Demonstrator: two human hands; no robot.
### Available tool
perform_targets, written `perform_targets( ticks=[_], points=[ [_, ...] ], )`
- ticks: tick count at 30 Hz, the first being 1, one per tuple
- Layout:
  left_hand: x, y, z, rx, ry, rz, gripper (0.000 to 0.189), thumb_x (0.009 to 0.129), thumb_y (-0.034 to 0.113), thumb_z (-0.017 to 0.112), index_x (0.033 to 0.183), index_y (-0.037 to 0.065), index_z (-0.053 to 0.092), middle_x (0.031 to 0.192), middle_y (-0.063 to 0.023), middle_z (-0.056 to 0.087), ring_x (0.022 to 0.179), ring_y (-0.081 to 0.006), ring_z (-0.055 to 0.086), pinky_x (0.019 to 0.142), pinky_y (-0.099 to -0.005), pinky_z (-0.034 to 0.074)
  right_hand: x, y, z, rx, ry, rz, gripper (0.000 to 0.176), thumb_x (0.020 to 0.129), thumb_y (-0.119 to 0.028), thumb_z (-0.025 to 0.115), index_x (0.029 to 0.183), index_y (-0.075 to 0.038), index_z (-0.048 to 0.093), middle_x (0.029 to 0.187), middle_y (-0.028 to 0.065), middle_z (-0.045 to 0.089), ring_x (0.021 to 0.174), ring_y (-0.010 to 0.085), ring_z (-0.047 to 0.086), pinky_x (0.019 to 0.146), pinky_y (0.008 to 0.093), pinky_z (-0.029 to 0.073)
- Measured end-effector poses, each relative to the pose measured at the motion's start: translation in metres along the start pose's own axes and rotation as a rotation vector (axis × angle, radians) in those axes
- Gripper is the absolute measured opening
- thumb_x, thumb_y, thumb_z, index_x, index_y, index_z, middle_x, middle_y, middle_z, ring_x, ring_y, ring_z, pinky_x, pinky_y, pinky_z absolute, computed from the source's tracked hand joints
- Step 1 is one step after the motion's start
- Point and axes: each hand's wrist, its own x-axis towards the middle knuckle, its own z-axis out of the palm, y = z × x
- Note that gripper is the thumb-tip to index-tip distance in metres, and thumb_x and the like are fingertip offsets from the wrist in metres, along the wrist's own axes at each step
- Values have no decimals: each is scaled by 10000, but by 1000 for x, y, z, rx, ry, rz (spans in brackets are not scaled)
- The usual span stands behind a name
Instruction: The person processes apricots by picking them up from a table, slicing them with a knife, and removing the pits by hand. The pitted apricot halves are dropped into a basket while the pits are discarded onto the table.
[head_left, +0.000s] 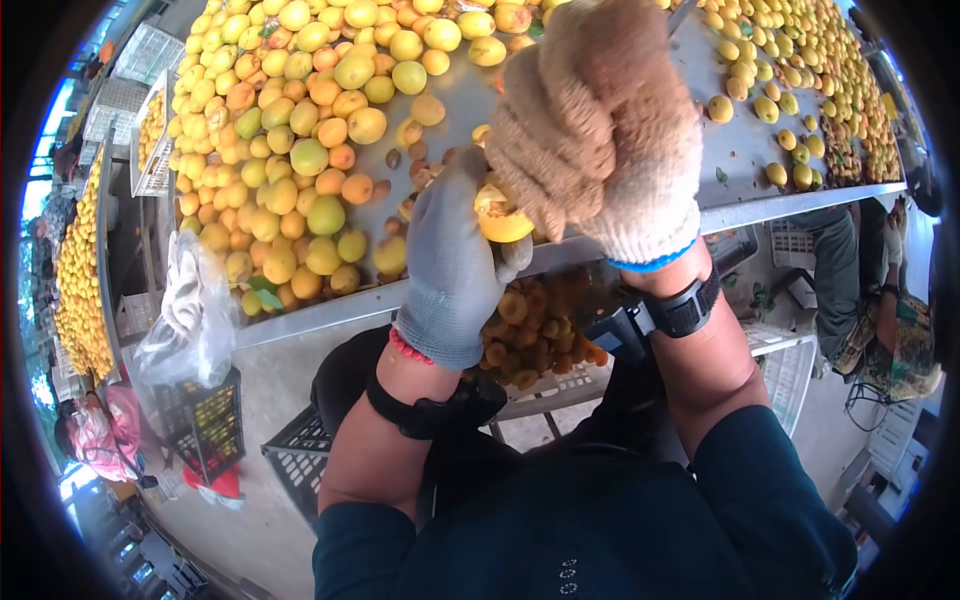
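My left hand point(452, 262), in a grey glove, is closed around a yellow apricot point(503, 217) that is cut or torn open on its upper side. Right beside it, my right hand point(600, 130) wears a brown and white knitted glove and is curled into a fist, slightly blurred. What that fist holds, if anything, I cannot make out; a thin dark strip point(683, 14) shows just past it. Both hands are over the near edge of a metal table point(740, 165). Whole apricots point(290, 180) are heaped on the table to the left of my hands.
Below my hands, opened apricots point(540, 325) fill a container between my legs. More apricots point(840, 60) lie at the table's right. A clear plastic bag point(188, 320) hangs at the left edge above a black crate point(205, 425). Another person point(885, 300) is at the far right.
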Motion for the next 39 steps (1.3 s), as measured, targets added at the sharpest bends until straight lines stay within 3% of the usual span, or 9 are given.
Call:
perform_targets(
  ticks=[3,8,14,18,25,28,32,35,39],
  points=[
    [2,-11,2,233,93,244,231,963,50,500,1176,9,578,865,-83,667,656,-162,656,501,-283,506,-5,6,-1,-24,12,4,507,1049,-526,345,816,-102,496,661,29,460,518,204,450,462,347,438],
    [1,-7,3,-248,35,-266,422,857,20,620,1271,-7,540,925,-151,660,811,-283,682,658,-376,549,-6,14,-9,-21,12,2,500,1036,-552,349,901,-99,514,738,38,487,601,211,489,541,362,471],
    [-1,-21,20,381,275,263,492,874,1,600,1349,-16,472,1037,-120,619,839,-197,647,634,-292,520,-3,18,-31,34,65,-38,519,1021,-583,354,1003,-97,534,830,48,519,701,220,535,635,380,512],
    [1,3,29,-106,281,-149,353,1003,204,513,1281,-12,493,1044,-89,603,820,-133,625,586,-243,497,18,8,20,-92,552,-88,395,1069,-385,424,781,-119,472,541,11,427,383,181,413,339,329,380],
    [5,7,27,-698,232,-455,440,1090,372,352,1196,-9,545,975,-64,629,656,-107,586,549,-247,481,28,1,13,148,413,-130,410,1060,-437,451,792,-128,487,529,-24,401,375,142,358,341,313,379],
    [5,-8,38,-593,313,-219,460,1090,373,335,1216,-15,549,1052,-90,625,768,-140,629,654,-273,522,36,3,-20,354,-29,-196,476,1053,-492,442,762,-123,518,537,-33,399,387,127,329,354,301,398],
    [13,-3,17,-809,152,-179,399,1090,267,334,1244,-42,535,1208,-146,590,1044,-200,645,850,-328,557,18,-17,7,192,188,-198,429,1036,-484,480,857,-105,572,661,9,476,542,148,460,466,321,475],
    [17,-37,7,-82,182,270,358,1076,173,333,1295,-65,487,1267,-172,574,1087,-269,651,928,-384,561,10,-28,3,24,259,-167,314,1027,-421,522,929,-124,560,708,2,485,590,133,482,480,299,451],
    [13,-10,14,-91,183,164,256,1012,-16,380,1210,-82,528,1259,-199,592,1077,-302,650,936,-381,554,7,-31,-5,-121,234,-301,238,1029,-304,532,849,-147,527,642,7,439,495,116,422,394,275,358]
  ],
)
